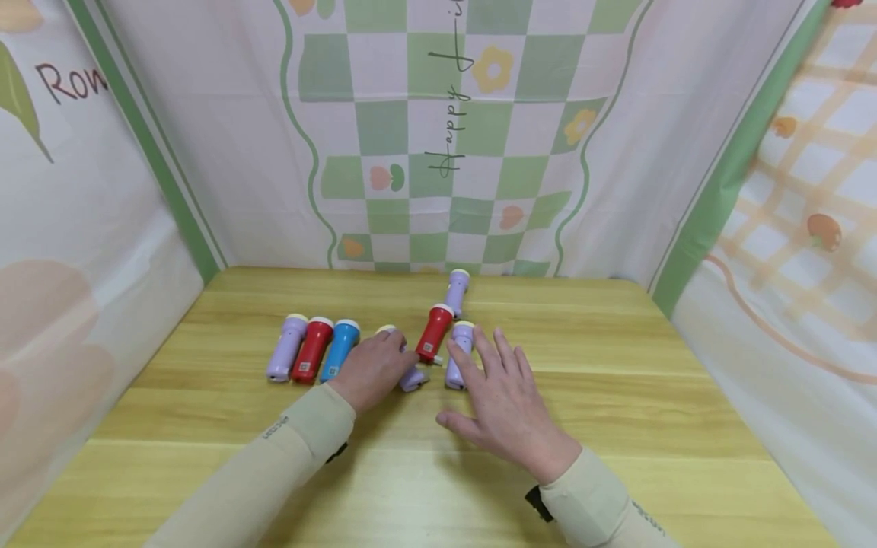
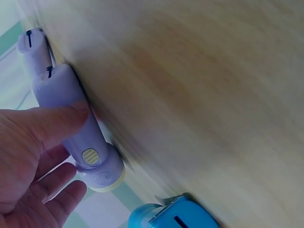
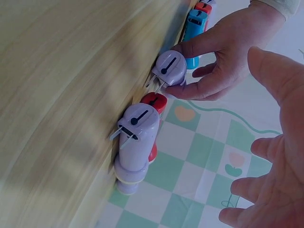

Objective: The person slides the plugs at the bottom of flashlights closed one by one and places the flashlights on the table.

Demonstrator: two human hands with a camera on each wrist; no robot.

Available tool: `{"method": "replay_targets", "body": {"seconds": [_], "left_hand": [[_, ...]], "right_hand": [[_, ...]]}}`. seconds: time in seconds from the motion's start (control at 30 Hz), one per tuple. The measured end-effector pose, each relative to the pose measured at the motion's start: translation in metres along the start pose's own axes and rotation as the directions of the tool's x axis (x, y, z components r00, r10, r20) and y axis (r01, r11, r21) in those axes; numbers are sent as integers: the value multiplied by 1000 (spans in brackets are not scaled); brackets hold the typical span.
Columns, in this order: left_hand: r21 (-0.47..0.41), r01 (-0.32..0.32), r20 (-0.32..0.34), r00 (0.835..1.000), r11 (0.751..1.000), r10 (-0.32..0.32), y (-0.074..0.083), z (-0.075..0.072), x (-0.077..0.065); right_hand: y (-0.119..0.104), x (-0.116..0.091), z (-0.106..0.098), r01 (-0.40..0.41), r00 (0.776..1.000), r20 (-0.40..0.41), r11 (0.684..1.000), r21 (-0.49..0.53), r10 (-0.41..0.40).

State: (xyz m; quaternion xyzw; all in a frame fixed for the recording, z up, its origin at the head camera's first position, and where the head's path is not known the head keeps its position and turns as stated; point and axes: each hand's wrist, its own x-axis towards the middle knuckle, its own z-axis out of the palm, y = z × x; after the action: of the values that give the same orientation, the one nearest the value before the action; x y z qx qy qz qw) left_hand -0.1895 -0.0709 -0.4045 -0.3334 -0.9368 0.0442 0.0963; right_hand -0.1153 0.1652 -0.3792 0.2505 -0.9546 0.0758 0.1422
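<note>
- Left hand [image 1: 373, 371]: we pinch the held purple flashlight [image 2: 88, 135] between thumb and fingers around mid-length, its lens end [image 1: 387, 329] pointing away from us. Whether it touches the table [image 1: 617, 365] we cannot tell.
- Grip: we judge a light pinch enough. We should keep fingertips clear of the base prongs [image 3: 160, 88], which project and could snag.
- Right hand [image 1: 510, 407]: fingers spread, gripping nothing, beside the near purple flashlight [image 1: 454, 373], whose prongs are also out. If we brace a body, we should press its side, never its prongs.
- Clearance: the held piece sits between the blue flashlight [image 1: 337, 352] and the central red flashlight [image 1: 435, 332]. We should turn it slowly to avoid knocking either.
- Reference: at left, the end purple flashlight [image 1: 286, 348], the row red flashlight [image 1: 313, 350] and the blue one lie side by side.
- Beyond: the far purple flashlight [image 1: 457, 291] lies behind the central red one.
</note>
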Motion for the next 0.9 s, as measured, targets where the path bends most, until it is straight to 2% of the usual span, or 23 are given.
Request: {"method": "replay_targets", "body": {"seconds": [0.3, 0.63, 0.9], "left_hand": [[22, -77, 24, 997, 997, 77, 0, -1, -1], [-25, -85, 112, 990, 996, 87, 1, -4, -3], [-12, -100, 97, 990, 995, 101, 2, -3, -6]], "right_hand": [[1, -1, -1, -5, 1000, 10, 1000, -3, 5], [1, -1, 0, -5, 1000, 3, 1000, 3, 5], [0, -1, 0, -8, 1000, 6, 1000, 6, 8]]}}
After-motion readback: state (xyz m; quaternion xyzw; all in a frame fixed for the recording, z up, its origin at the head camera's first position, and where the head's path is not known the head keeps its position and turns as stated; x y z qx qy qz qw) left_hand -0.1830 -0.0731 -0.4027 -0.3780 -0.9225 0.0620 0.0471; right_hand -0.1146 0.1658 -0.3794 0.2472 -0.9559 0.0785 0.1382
